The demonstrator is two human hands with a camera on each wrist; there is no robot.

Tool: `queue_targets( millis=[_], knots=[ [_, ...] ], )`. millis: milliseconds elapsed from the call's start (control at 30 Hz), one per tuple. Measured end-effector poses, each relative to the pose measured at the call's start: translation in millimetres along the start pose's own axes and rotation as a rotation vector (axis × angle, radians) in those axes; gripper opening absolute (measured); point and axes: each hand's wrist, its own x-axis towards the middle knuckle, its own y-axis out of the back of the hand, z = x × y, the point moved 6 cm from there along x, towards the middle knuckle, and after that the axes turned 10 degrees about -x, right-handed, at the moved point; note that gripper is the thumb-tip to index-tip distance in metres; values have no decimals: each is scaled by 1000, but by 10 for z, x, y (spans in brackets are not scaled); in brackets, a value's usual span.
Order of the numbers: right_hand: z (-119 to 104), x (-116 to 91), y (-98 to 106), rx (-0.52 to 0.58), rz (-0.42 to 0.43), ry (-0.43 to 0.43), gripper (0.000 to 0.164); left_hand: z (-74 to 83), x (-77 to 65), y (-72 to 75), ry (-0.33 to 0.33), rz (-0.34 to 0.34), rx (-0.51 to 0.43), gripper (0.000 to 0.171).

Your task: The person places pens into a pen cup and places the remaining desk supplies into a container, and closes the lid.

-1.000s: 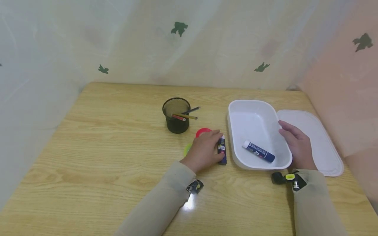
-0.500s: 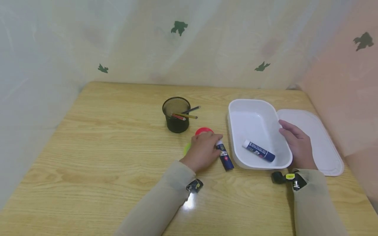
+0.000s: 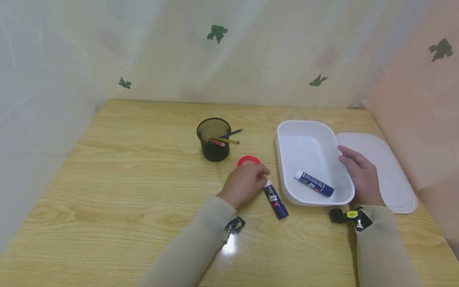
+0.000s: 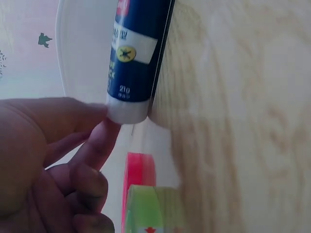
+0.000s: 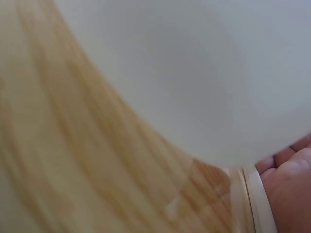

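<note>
My left hand (image 3: pixel 245 181) pinches the white end of a dark blue glue stick (image 3: pixel 276 202) between thumb and finger. In the left wrist view, the glue stick (image 4: pixel 133 53) points up, away from the fingertips. Whether it touches the table cannot be told. A second glue stick (image 3: pixel 315 184) lies slantwise inside a white plastic box (image 3: pixel 305 139). My right hand (image 3: pixel 362 175) holds the box at its right rim; its fingers are partly hidden in the right wrist view. Just beyond the left hand sit a red tape roll (image 3: pixel 248 160) and a green tape roll (image 4: pixel 143 208), both partly covered.
A black mesh pen cup (image 3: pixel 214 149) with several pencils (image 3: pixel 226 141) leaning out stands behind the left hand. The white lid (image 3: pixel 387 175) lies flat right of the box, partly under the right hand. Walls of pale sheeting close off the wooden table's (image 3: pixel 125 179) back and sides.
The glue stick at the left hand has swung its blue end toward the table's front and right. The left fingers have drawn in at its white end. The right hand and box stay put.
</note>
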Motion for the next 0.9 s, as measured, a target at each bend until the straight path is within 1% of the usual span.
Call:
queue_targets(
  millis=[133, 267, 367, 633, 767, 900],
  knots=[
    [3, 1, -1, 1, 1, 0, 56, -6, -7, -13, 20, -35, 10, 20],
    [-9, -8, -4, -12, 0, 0, 57, -2, -10, -19, 41, -55, 15, 21],
    [-19, -19, -4, -32, 3, -2, 58, 6, -8, -25, 42, -68, 19, 21],
    [-26, -13, 6, -23, 6, 18, 57, 16, 1, -54, 48, -94, 6, 21],
    [-22, -5, 7, -23, 3, 15, 56, 17, 2, -61, 46, -112, -31, 17],
    [3, 4, 2, -17, -2, -2, 57, 13, -9, -71, 47, -153, -124, 14]
  ],
)
